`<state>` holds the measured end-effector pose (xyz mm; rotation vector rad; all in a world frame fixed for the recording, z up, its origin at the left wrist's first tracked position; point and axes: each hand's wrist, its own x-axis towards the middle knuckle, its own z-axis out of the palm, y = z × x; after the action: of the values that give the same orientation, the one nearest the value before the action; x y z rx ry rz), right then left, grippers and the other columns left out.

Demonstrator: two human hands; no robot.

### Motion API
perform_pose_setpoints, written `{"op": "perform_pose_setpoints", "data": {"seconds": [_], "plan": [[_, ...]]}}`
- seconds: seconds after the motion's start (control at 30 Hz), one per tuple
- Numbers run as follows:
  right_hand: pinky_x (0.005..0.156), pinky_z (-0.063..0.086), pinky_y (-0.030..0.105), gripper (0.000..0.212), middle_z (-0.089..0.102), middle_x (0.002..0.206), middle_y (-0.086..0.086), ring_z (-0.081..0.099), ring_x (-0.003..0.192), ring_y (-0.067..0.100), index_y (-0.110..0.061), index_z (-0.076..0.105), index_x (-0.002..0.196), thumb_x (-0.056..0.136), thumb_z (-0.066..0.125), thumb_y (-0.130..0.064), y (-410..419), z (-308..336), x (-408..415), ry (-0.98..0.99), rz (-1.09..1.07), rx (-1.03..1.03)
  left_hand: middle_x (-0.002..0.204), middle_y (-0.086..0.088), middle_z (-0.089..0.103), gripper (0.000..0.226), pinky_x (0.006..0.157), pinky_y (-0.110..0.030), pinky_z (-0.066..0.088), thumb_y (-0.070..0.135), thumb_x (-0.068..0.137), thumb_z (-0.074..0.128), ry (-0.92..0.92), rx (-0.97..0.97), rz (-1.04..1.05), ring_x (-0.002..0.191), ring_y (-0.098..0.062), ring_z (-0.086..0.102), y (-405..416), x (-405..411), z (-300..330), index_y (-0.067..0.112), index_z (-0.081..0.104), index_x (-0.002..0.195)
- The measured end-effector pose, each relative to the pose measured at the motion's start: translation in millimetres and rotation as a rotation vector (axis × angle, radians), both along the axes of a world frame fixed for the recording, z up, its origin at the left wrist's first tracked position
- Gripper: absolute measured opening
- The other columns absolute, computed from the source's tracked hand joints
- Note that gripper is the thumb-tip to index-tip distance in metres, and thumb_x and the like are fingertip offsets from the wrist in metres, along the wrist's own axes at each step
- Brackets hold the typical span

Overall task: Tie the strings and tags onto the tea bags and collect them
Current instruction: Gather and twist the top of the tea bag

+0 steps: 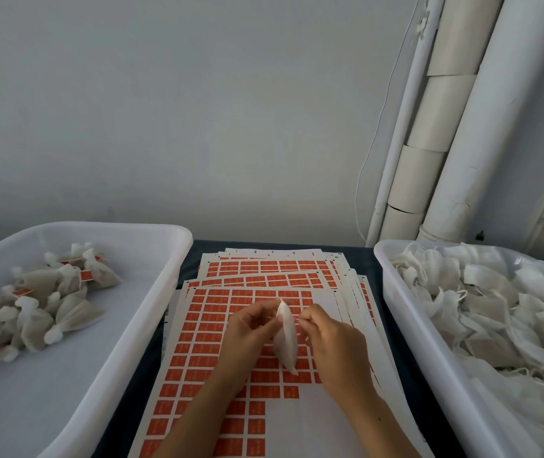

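Head view, lower centre of the frame: the left hand (251,325) and right hand (327,335) both pinch 1 tea bag (285,338) above the tag sheets (217,325), fingers curled at its neck. The thin string could slip, leaving the knot loose.

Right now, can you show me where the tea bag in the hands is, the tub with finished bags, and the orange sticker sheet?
tea bag (285,342), head view, middle of its white pouch.
left tub (151,292), head view, right rim.
tag sheet (204,345), head view, orange tags.
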<state>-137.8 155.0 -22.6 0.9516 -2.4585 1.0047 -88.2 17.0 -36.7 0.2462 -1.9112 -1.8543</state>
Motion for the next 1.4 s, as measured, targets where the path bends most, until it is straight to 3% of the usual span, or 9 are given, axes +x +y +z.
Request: {"op": "perform_pose_setpoints", "data": {"seconds": [0.13,0.37,0.57,0.63,0.73,0.93,1.03,1.2,1.4], "plan": [[0.063,0.044,0.001,0.028,0.069,0.089,-0.015,0.061,0.065,-0.001,-0.026,0.063,0.095,0.084,0.044,-0.044,4.2,-5.5,1.0,-0.077,-0.016,-0.071,0.097,0.007,0.069,0.024,0.066,-0.018,0.054,0.010,0.083,0.069,0.012,0.031,0.119,0.088,-0.015,0.067,2.6,-2.2,0.2,0.024,0.066,0.102],[0.063,0.041,0.001,0.023,0.070,0.090,-0.013,0.059,0.063,0.000,-0.024,0.066,0.100,0.085,0.054,-0.037,-1.0,-6.2,-2.9,-0.088,-0.065,-0.086,0.087,0.008,0.069,0.013,0.066,-0.013,0.051,0.010,0.087,0.063,-0.089,-0.095,-0.038,0.083,-0.011,0.065,6.9,-3.6,-0.2,0.022,0.067,0.085],[0.063,0.033,-0.003,0.025,0.071,0.098,-0.006,0.061,0.072,0.005,-0.020,0.066,0.108,0.086,0.061,-0.030,0.2,-10.7,-6.9,-0.082,-0.086,-0.014,0.122,0.017,0.059,0.012,0.084,-0.013,0.049,0.012,0.090,0.059,-0.025,-0.172,-0.200,0.114,-0.003,0.054,5.0,-4.4,-0.7,0.007,0.070,0.090],[0.062,0.038,0.000,0.029,0.070,0.100,-0.005,0.060,0.075,0.005,-0.020,0.066,0.111,0.085,0.062,-0.032,-1.3,-12.6,-8.3,-0.115,-0.060,-0.010,0.121,0.016,0.062,0.012,0.089,-0.016,0.048,0.010,0.090,0.059,0.000,-0.141,-0.309,0.113,-0.003,0.056,7.0,-2.3,0.7,0.008,0.071,0.089],[0.072,0.043,0.007,0.030,0.068,0.106,-0.004,0.063,0.087,0.009,-0.020,0.064,0.113,0.088,0.057,-0.035,-3.2,-16.6,-8.3,-0.196,-0.071,0.038,0.108,0.010,0.069,0.012,0.089,-0.025,0.050,0.012,0.089,0.058,0.016,-0.071,-0.358,0.105,-0.013,0.062,9.5,1.0,3.8,0.011,0.070,0.089],[0.061,0.035,-0.001,0.029,0.069,0.105,-0.005,0.065,0.086,0.010,-0.021,0.064,0.114,0.089,0.056,-0.034,-2.6,-19.1,-7.3,-0.162,-0.040,0.048,0.089,-0.008,0.069,0.013,0.079,-0.032,0.056,0.024,0.086,0.063,0.036,0.018,-0.317,0.085,-0.025,0.065,5.8,3.5,7.0,0.014,0.071,0.087],[0.060,0.036,-0.003,0.027,0.070,0.100,-0.008,0.060,0.074,0.003,-0.023,0.066,0.111,0.088,0.057,-0.033,-0.9,-16.2,-5.3,-0.140,-0.012,-0.005,0.085,-0.005,0.070,0.011,0.076,-0.028,0.056,0.023,0.084,0.064,0.062,0.041,-0.300,0.082,-0.023,0.066,4.5,4.1,6.5,0.014,0.071,0.085],[0.068,0.043,0.001,0.019,0.068,0.092,-0.018,0.060,0.071,-0.004,-0.024,0.069,0.099,0.085,0.060,-0.033,3.9,-9.9,-4.3,-0.142,0.008,-0.103,0.083,0.005,0.070,0.003,0.069,-0.018,0.053,0.017,0.081,0.069,0.025,-0.030,-0.076,0.084,-0.017,0.066,3.5,1.3,-0.2,0.015,0.068,0.083],[0.065,0.047,0.004,0.004,0.058,0.076,-0.029,0.063,0.069,-0.003,-0.031,0.057,0.079,0.082,0.060,-0.032,3.0,-8.1,0.1,-0.111,0.050,-0.231,0.076,0.002,0.066,0.012,0.068,-0.019,0.054,0.008,0.080,0.072,0.045,-0.144,0.086,0.073,-0.014,0.063,7.9,-2.5,-2.2,0.013,0.061,0.078]]}}
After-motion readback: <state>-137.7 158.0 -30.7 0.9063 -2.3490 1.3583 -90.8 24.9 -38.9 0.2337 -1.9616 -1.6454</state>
